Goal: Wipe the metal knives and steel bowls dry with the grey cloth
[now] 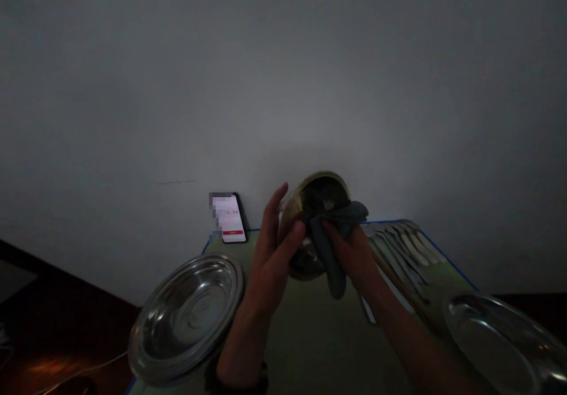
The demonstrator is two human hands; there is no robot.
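Tilted above the table is a round metal bowl (295, 206), its dark inside facing up and to the right. My left hand (274, 250) grips the bowl's left side, with the thumb over the near rim and the fingers round the outside. A grey cloth (326, 253) is bunched in my right hand (352, 250), which presses it at the bowl's opening. One end of the cloth hangs below the bowl, and another sticks out to the right. The fingertips of my right hand are partly hidden by the cloth.
Shiny metal plates or shallow bowls (142, 336) sit at the table's left. Several pieces of cutlery (405, 247) lie in a row at the right, beside an oval metal dish (487, 348). A phone (233, 221) leans against the wall (283, 76) behind the green table (305, 336).
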